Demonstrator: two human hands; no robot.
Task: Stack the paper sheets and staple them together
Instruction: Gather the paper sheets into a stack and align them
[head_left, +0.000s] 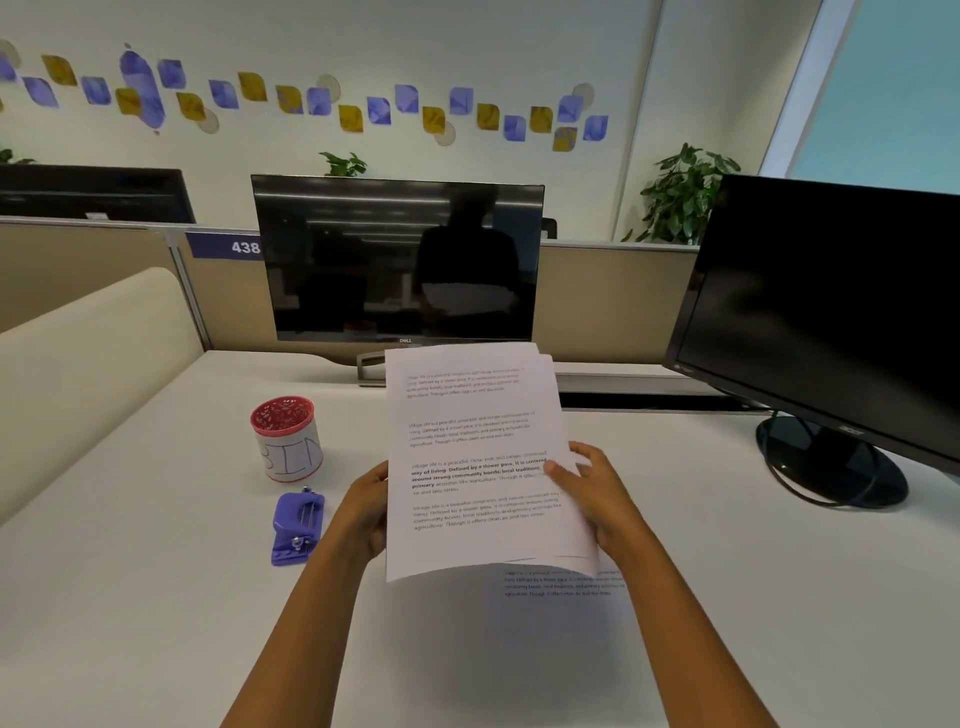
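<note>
I hold a small stack of printed paper sheets (478, 457) upright above the white desk, its edges not quite aligned. My left hand (366, 512) grips the stack's left edge, mostly hidden behind the paper. My right hand (592, 486) grips the right edge, thumb on the front. One more printed sheet (566, 590) lies flat on the desk under the stack, partly hidden. A purple stapler (297, 527) lies on the desk to the left of my left hand, apart from it.
A red-rimmed cup labelled BIN (287, 438) stands behind the stapler. A Dell monitor (397, 260) stands at the back centre, and a second black monitor (831, 322) with a round base at the right. A beige partition (93, 332) borders the desk (156, 597) at the left.
</note>
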